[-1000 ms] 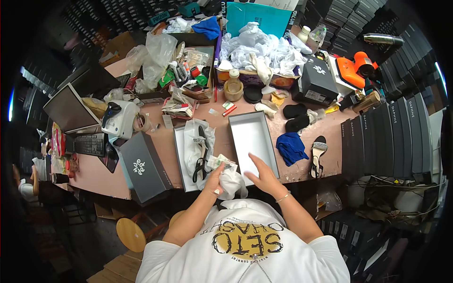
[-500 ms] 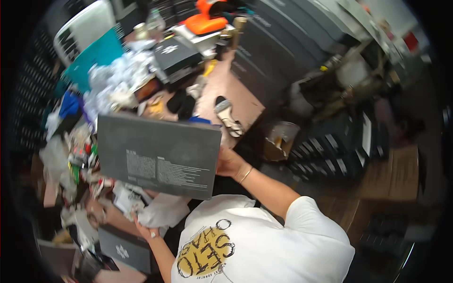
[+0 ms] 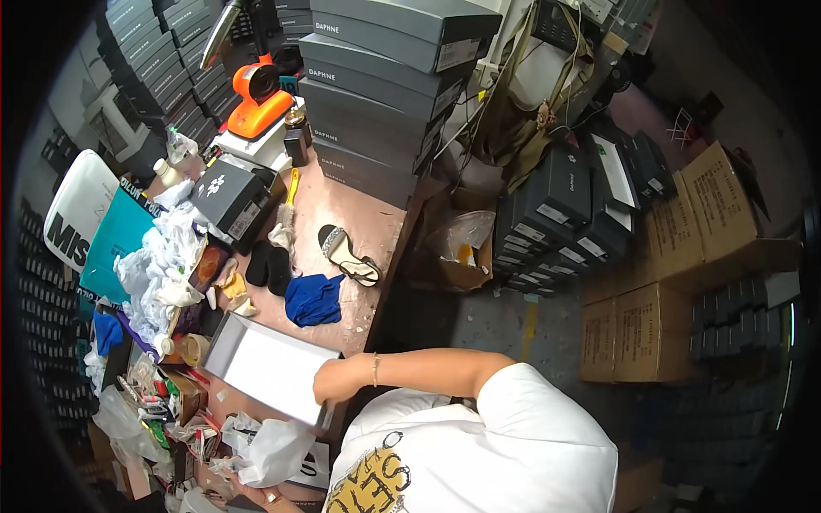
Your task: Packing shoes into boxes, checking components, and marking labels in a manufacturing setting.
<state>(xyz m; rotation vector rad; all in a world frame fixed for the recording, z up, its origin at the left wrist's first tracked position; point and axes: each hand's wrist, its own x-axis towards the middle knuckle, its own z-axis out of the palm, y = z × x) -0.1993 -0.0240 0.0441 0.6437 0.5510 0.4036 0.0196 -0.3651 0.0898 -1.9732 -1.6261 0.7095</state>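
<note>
Grey shoe box set back down — right hand on its near rim

In the lower left of the frame the right hand grasps the edge of the open grey box, which now lies flat on the pink table, its white inside showing; half a second ago it was lifted with its dark underside toward the camera. The left hand — barely visible at the bottom edge — lies beside crumpled white paper; its grip cannot be told. A blue cloth lies just above the box.

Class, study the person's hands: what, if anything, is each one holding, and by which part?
The right hand grips the open grey shoebox by its near end wall. The left hand is hidden behind crumpled white paper, so its hold cannot be told.
</note>
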